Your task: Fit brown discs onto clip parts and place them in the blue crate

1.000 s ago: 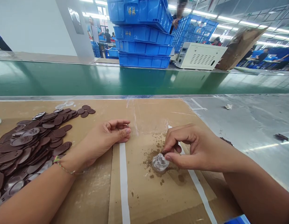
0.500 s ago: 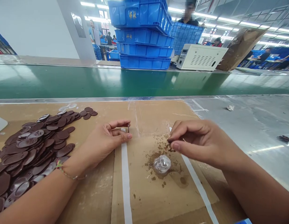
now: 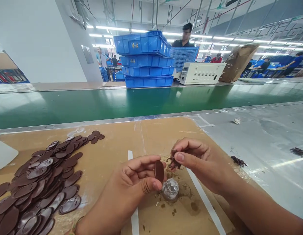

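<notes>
Pinching a brown oval disc (image 3: 159,170) on its edges, the left hand (image 3: 135,184) is clamped on it with the thumb below and the fingers above and behind. The disc stands on edge, one flat face turned toward the camera, over the cardboard (image 3: 114,143) and just to the left of a small clear jar (image 3: 170,190). The right hand (image 3: 199,163) is closed too, its thumb and fingertips clamped on a bunch of dark scraps (image 3: 175,160), whose curled ends poke out toward the disc. The two hands are near each other but apart, with the jar below and between them.

Wet-looking spots (image 3: 194,206) mark the cardboard around the jar, and two white tape strips (image 3: 205,200) run along it, one on either side. To the left lies a broad pile of similar brown discs (image 3: 41,182), some dull and some shiny. On the grey table (image 3: 268,133) to the right sit a dark clump (image 3: 238,161) near the right forearm, another farther off, and a crumpled white bit (image 3: 236,121). Across the green belt (image 3: 104,102) stand stacked blue crates (image 3: 148,65), a pale metal box (image 3: 202,73) and a brown bag (image 3: 239,63).
</notes>
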`<state>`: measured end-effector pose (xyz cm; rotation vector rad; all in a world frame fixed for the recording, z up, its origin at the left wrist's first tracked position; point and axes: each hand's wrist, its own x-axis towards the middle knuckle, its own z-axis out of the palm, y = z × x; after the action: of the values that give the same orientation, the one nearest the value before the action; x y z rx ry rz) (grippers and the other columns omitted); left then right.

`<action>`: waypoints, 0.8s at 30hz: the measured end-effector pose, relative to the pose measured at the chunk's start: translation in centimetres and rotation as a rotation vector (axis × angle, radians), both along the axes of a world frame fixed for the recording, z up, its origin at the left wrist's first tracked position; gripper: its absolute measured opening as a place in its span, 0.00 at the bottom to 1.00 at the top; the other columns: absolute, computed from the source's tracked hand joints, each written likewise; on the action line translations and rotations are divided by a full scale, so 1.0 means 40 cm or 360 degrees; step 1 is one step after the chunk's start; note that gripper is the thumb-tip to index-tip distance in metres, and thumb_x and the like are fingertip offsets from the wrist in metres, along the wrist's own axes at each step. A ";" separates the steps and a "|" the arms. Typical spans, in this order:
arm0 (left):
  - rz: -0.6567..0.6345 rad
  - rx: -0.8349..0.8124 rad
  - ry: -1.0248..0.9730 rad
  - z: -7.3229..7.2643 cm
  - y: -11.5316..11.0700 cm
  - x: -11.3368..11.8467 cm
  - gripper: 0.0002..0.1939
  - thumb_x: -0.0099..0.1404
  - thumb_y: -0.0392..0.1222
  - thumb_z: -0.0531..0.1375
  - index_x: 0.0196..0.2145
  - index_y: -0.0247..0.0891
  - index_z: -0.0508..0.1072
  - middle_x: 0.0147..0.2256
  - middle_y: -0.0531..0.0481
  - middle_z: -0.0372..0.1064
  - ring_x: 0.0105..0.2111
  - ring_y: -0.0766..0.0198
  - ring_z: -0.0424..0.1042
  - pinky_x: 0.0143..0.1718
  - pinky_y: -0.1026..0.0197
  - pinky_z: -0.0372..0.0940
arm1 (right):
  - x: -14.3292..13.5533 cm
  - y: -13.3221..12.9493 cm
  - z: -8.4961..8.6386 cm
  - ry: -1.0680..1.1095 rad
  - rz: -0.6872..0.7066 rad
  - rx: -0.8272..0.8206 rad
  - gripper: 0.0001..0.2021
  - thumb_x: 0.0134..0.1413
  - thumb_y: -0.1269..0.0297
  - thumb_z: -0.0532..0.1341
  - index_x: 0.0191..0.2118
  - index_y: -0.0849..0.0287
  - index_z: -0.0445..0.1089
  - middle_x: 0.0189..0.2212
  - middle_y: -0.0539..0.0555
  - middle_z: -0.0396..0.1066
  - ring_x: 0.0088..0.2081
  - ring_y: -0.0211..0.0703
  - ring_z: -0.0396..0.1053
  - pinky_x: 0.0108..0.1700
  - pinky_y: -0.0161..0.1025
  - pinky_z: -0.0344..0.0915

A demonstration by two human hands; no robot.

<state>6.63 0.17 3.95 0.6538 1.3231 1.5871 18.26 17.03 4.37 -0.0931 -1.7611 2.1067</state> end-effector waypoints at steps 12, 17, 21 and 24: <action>-0.0043 0.0042 0.0081 -0.005 0.006 -0.002 0.16 0.55 0.44 0.69 0.44 0.49 0.78 0.37 0.53 0.78 0.40 0.63 0.74 0.45 0.62 0.68 | -0.001 -0.029 0.005 0.0021 0.0073 0.0029 0.04 0.54 0.64 0.69 0.34 0.57 0.75 0.30 0.51 0.74 0.33 0.39 0.73 0.35 0.34 0.73; -0.0037 0.0004 0.0093 0.001 0.004 -0.004 0.18 0.54 0.44 0.70 0.44 0.46 0.78 0.37 0.51 0.78 0.41 0.60 0.74 0.46 0.60 0.68 | 0.004 -0.029 0.001 -0.0017 0.0073 0.0100 0.03 0.56 0.65 0.68 0.34 0.56 0.74 0.31 0.51 0.75 0.32 0.38 0.73 0.35 0.32 0.72; -0.0015 0.0020 0.0051 0.002 0.006 -0.003 0.17 0.53 0.44 0.70 0.42 0.46 0.79 0.36 0.52 0.78 0.39 0.63 0.74 0.44 0.63 0.68 | 0.008 -0.027 -0.007 -0.0040 0.0057 0.0242 0.04 0.55 0.67 0.68 0.36 0.55 0.74 0.32 0.49 0.74 0.33 0.37 0.72 0.36 0.33 0.70; 0.0013 0.0026 0.0002 0.003 0.007 -0.002 0.16 0.50 0.44 0.72 0.39 0.47 0.80 0.33 0.54 0.78 0.37 0.65 0.74 0.42 0.66 0.68 | 0.010 -0.028 -0.008 -0.0011 0.0014 0.0386 0.03 0.56 0.66 0.68 0.36 0.55 0.73 0.32 0.49 0.73 0.33 0.36 0.71 0.37 0.33 0.68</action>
<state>6.55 0.47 4.05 0.6604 1.3167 1.6057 18.66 15.93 4.05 -0.0258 -2.0085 1.8832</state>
